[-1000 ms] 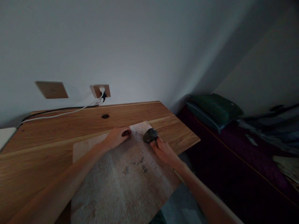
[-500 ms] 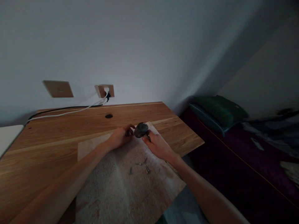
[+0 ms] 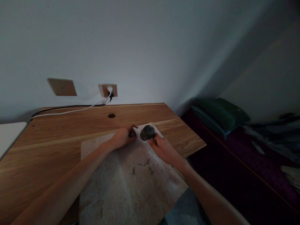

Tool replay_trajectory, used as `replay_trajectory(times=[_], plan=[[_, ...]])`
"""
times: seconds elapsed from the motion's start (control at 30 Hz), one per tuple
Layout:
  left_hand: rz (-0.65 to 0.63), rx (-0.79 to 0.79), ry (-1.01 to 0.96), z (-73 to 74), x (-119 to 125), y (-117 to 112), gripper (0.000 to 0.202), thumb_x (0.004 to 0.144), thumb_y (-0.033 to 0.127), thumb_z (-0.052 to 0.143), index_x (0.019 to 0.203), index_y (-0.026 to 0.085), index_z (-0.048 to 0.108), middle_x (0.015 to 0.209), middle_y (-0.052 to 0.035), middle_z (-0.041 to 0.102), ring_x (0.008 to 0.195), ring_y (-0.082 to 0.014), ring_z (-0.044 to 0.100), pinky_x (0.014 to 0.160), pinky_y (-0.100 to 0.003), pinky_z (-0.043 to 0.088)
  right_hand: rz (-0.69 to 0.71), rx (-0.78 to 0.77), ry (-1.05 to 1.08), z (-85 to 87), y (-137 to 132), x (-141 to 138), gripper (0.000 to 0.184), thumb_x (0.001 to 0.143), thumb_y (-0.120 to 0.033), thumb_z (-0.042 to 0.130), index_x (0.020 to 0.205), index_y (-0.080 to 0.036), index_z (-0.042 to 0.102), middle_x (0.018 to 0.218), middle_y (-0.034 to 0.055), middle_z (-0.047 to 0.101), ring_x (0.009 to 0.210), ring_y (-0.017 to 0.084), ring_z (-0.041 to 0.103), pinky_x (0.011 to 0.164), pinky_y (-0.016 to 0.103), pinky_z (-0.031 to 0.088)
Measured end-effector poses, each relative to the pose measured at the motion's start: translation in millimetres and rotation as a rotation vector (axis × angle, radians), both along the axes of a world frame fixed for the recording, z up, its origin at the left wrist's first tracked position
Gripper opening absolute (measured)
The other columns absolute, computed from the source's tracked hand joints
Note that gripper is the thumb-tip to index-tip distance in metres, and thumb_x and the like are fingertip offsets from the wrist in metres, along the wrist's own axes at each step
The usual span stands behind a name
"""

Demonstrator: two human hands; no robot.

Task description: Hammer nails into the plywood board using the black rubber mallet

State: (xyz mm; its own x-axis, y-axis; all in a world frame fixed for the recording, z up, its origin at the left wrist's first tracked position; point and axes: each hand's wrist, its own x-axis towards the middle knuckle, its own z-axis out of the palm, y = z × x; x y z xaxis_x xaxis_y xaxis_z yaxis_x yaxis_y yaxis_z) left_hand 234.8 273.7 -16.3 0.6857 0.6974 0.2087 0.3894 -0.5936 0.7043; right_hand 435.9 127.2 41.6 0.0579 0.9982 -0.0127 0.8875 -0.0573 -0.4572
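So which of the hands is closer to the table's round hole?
Left. The left hand is in front of the hole, slightly right; the right hand is farther right, holding the dark-headed tool.

This looks like a bedroom in a home; a green pillow (image 3: pixel 225 112) lies on a purple cover (image 3: pixel 242 152); a wooden desk (image 3: pixel 182 137) meets a pale wall (image 3: pixel 145 56) with a socket (image 3: pixel 114 90).

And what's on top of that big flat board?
Small metal screw-like pieces lie on the board. The left hand is over its far part; the right hand holds a dark-headed tool above it. Whatever they cover is hidden.
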Motion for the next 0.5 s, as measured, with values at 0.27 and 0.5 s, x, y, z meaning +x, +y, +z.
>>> replay_trajectory(times=[0.27, 0.5], plan=[[-0.449, 0.179, 0.271, 57.1, 4.6, -53.5, 0.015, 0.077, 0.024, 0.073, 0.086, 0.022, 0.06, 0.089, -0.0007, 0.069, 0.082, -0.0208, 0.066, 0.069, -0.03, 0.045, -0.052, -0.023, 0.055, -23.5, -31.0, 27.0, 0.023, 0.108, -0.027, 0.047, 0.121, -0.016, 0.063, 0.111, 0.0165, 0.078, 0.108, 0.032, 0.075, 0.089, 0.037, 0.05], [-0.516, 0.427, 0.478, 50.5, 10.2, -100.1, 0.019, 0.082, 0.011, 0.069, 0.099, 0.018, 0.068, 0.092, -0.0086, 0.075, 0.084, -0.0277, 0.072, 0.073, -0.036, 0.052, -0.04, -0.01, 0.052, -28.1, -30.5, 27.4, 0.029, 0.11, -0.031, 0.046, 0.128, -0.014, 0.062, 0.117, 0.0182, 0.078, 0.117, 0.033, 0.073, 0.096, 0.039, 0.05]])
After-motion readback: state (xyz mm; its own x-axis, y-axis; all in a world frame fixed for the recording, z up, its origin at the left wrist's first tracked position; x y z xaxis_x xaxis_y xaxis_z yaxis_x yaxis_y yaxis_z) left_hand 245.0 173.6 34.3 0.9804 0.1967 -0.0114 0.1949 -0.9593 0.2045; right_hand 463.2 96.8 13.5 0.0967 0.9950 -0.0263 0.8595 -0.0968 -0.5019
